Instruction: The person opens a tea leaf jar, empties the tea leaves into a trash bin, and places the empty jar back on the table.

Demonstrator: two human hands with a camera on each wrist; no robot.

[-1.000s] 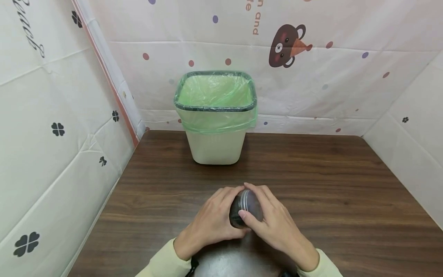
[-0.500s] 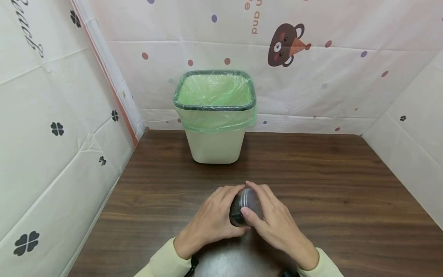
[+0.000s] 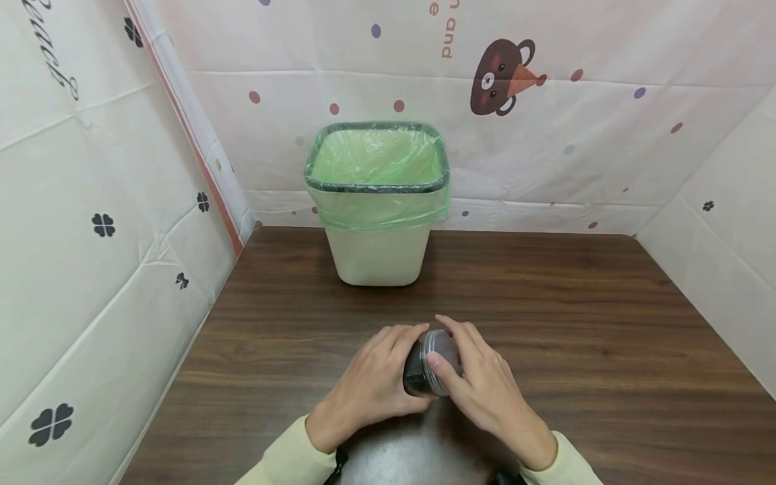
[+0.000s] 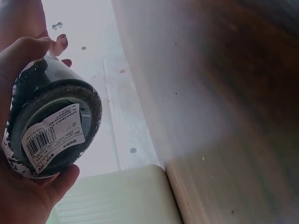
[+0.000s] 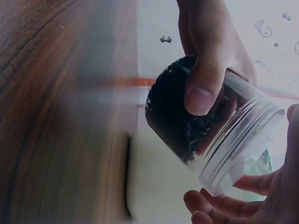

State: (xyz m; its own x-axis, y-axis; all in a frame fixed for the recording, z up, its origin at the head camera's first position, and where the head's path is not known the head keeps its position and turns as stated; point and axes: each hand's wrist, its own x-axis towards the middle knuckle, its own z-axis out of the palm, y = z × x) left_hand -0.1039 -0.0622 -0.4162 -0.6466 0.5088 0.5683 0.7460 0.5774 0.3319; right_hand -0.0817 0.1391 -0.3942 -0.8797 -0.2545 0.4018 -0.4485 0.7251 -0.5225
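A clear jar (image 3: 414, 372) with dark, loose-looking contents is held tilted above the table. My left hand (image 3: 372, 380) grips its body, thumb and fingers wrapped round opposite sides. On its base, a white barcode label (image 4: 53, 135) faces the left wrist camera. The clear screw lid (image 3: 447, 342), its ridges visible in the right wrist view, points up and toward the right. Around that lid are the thumb and fingers of my right hand (image 3: 485, 377), the thumb on its near edge. The right palm hides part of the lid.
Behind the hands stands a pale bin (image 3: 378, 259) lined with a green bag (image 3: 376, 212), near the back edge of the brown wooden table (image 3: 545, 303). Printed white sheets (image 3: 364, 87) hang behind and at both sides.
My right hand has turned a little on the lid, its thumb and fingertips shifting slightly up and right. The left hand and jar body have stayed almost in place.
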